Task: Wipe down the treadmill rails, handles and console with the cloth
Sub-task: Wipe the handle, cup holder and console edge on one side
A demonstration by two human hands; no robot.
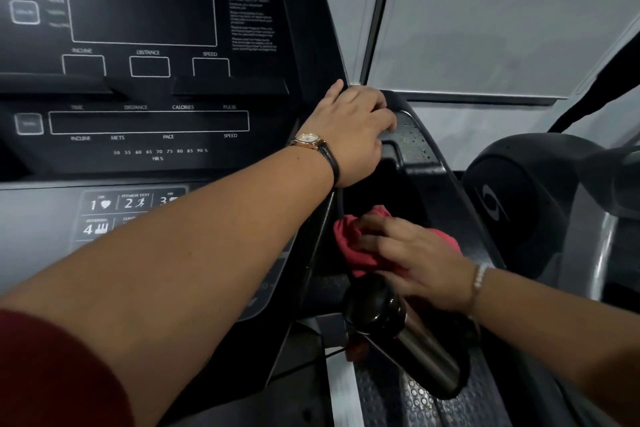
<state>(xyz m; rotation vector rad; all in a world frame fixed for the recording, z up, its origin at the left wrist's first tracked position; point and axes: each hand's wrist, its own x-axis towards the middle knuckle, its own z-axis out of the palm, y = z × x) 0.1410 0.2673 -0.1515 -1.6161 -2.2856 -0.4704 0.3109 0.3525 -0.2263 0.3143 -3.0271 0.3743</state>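
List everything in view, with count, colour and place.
treadmill console: one, black with white markings, upper left
side recess: one, black, right of the console
cloth: one, pink-red, at the recess, under the right hand
bottle: one, steel with black cap, tilted, below the cloth
neighbouring machine: one, dark grey, right
wristwatch: one, gold with black strap, left wrist
bracelet: one, pearly white, right wrist
left hand: one, grips the console's right edge
right hand: one, blurred, presses the cloth
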